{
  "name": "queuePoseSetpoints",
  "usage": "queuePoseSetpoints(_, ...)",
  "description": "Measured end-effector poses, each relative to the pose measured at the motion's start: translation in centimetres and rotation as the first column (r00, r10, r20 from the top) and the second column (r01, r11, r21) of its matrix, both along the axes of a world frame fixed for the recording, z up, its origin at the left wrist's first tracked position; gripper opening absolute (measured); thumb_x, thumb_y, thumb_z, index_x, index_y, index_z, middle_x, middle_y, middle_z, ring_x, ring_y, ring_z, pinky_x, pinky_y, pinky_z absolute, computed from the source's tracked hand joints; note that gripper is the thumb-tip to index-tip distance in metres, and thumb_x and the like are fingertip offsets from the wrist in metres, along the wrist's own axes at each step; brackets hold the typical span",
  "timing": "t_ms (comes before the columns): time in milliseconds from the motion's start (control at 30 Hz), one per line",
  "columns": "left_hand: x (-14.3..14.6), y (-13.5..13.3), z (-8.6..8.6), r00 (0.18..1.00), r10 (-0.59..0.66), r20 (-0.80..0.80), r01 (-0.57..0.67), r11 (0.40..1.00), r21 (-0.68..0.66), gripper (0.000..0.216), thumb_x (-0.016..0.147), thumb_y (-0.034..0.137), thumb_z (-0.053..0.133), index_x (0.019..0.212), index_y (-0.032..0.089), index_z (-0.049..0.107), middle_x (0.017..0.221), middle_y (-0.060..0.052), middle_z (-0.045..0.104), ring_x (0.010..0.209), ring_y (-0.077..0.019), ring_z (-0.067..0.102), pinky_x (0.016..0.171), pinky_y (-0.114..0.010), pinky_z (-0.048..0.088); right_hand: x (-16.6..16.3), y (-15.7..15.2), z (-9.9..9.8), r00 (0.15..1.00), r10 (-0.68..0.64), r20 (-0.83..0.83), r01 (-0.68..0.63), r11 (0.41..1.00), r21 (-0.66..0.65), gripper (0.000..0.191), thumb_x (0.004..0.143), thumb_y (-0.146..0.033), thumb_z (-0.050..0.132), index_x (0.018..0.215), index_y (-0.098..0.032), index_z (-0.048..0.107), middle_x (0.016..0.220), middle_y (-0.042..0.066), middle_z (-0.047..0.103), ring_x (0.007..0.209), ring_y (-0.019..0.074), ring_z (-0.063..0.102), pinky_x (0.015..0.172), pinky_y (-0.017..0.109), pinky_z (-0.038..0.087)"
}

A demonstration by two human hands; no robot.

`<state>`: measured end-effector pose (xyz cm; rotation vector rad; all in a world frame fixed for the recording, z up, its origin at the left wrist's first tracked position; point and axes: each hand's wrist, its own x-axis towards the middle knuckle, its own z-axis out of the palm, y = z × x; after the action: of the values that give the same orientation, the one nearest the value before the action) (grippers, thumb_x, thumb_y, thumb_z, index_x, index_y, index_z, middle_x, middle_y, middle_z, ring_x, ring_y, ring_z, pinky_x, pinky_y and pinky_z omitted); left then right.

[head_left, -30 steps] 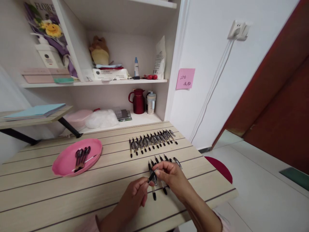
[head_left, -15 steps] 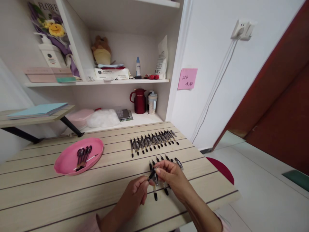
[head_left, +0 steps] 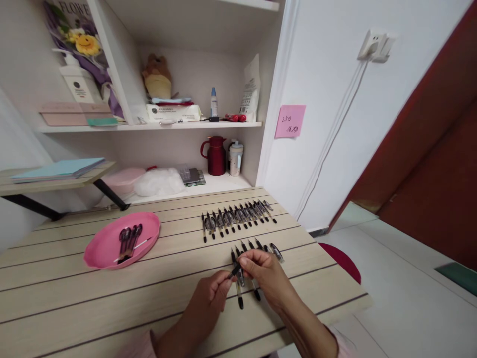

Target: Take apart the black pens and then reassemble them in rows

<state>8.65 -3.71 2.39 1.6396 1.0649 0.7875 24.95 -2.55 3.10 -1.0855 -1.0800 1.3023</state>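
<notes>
A short black pen is held at a slant between my two hands, above the near part of the table. My left hand has its fingertips closed on the lower end. My right hand pinches the upper end between thumb and fingers, which partly hide it. Beneath them lies a near row of black-tipped clear pens and clear caps, some covered by my right hand. Farther back, a longer row of pens and caps runs across the wooden table.
At left, a pink tray holds several dark, rounded-end pieces and a thin white stick. Behind the table stand a dark red jug and a pale cup. A small raised shelf carries blue paper.
Both hands stay in nearly the same place with the pen between them. The right hand's fingers and wrist have shifted slightly; the rows and tray look unchanged.
</notes>
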Motion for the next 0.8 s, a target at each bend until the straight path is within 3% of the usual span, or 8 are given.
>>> queuePoseSetpoints(67,0.0,-0.1,0.1,1.000,-0.011,0.005,0.011,1.000,0.000,0.029,0.083,0.040,0.043,0.080,0.016,0.060,0.045,0.007,0.040,0.045,-0.0077,0.037,0.049,-0.020,0.030,0.0,0.1,-0.2,0.999,-0.005,0.033,0.005,1.000,0.006,0.028,0.064,-0.041,0.068,0.065,-0.014,0.065,0.050,-0.002,0.053,0.048,0.0078,0.041,0.048,0.021,0.030)
queuePoseSetpoints(133,-0.1,-0.2,0.0,0.996,-0.054,0.077,0.064,0.988,-0.142,0.031,0.083,0.042,0.042,0.083,0.016,0.059,0.042,0.008,0.038,0.038,-0.0065,0.031,0.042,-0.020,0.025,0.1,0.0,0.0,0.999,0.011,0.044,-0.012,1.000,0.010,0.027,0.065,-0.041,0.068,0.066,-0.014,0.065,0.050,-0.002,0.053,0.048,0.0081,0.042,0.048,0.021,0.030)
queuePoseSetpoints(267,-0.6,-0.4,0.1,0.921,-0.099,0.376,0.276,0.849,-0.451,0.035,0.083,0.047,0.040,0.089,0.016,0.057,0.040,0.011,0.034,0.029,-0.0037,0.013,0.031,-0.019,0.011,0.2,-0.4,0.8,0.997,0.071,0.012,-0.072,0.997,0.026,0.029,0.064,-0.042,0.068,0.072,-0.014,0.067,0.053,-0.001,0.056,0.050,0.0087,0.045,0.050,0.022,0.033)
queuePoseSetpoints(400,-1.0,-0.2,0.5,0.841,-0.100,0.532,0.416,0.749,-0.516,0.034,0.083,0.046,0.042,0.087,0.016,0.057,0.040,0.011,0.031,0.029,-0.0020,0.010,0.031,-0.017,0.009,0.2,-0.6,1.3,0.989,0.146,-0.030,-0.145,0.989,0.038,0.031,0.067,-0.041,0.067,0.085,-0.015,0.067,0.059,0.000,0.057,0.054,0.0089,0.047,0.053,0.022,0.034)
queuePoseSetpoints(533,-1.2,0.0,0.4,0.824,-0.102,0.558,0.436,0.743,-0.508,0.035,0.083,0.046,0.042,0.086,0.015,0.057,0.040,0.011,0.031,0.029,-0.0016,0.011,0.030,-0.017,0.009,0.2,-0.3,0.9,0.981,0.167,-0.101,-0.162,0.985,0.053,0.032,0.067,-0.040,0.067,0.089,-0.018,0.066,0.072,0.002,0.061,0.058,0.0094,0.049,0.054,0.022,0.035)
queuePoseSetpoints(700,-1.0,-0.1,0.3,0.845,-0.105,0.525,0.394,0.786,-0.476,0.035,0.081,0.048,0.045,0.087,0.016,0.057,0.042,0.010,0.034,0.029,-0.0015,0.014,0.030,-0.017,0.011,0.0,0.0,0.4,0.999,0.043,-0.020,-0.042,0.997,0.058,0.026,0.060,-0.039,0.072,0.063,-0.015,0.062,0.053,-0.002,0.052,0.051,0.0084,0.041,0.049,0.021,0.031)
queuePoseSetpoints(800,-0.9,-0.2,0.5,0.854,-0.105,0.509,0.383,0.790,-0.479,0.036,0.080,0.050,0.045,0.088,0.016,0.056,0.042,0.010,0.035,0.029,-0.0016,0.015,0.031,-0.017,0.012,0.0,-0.1,0.5,0.995,0.082,-0.051,-0.077,0.994,0.079,0.029,0.061,-0.040,0.071,0.075,-0.016,0.064,0.066,0.000,0.059,0.055,0.0093,0.045,0.053,0.022,0.034)
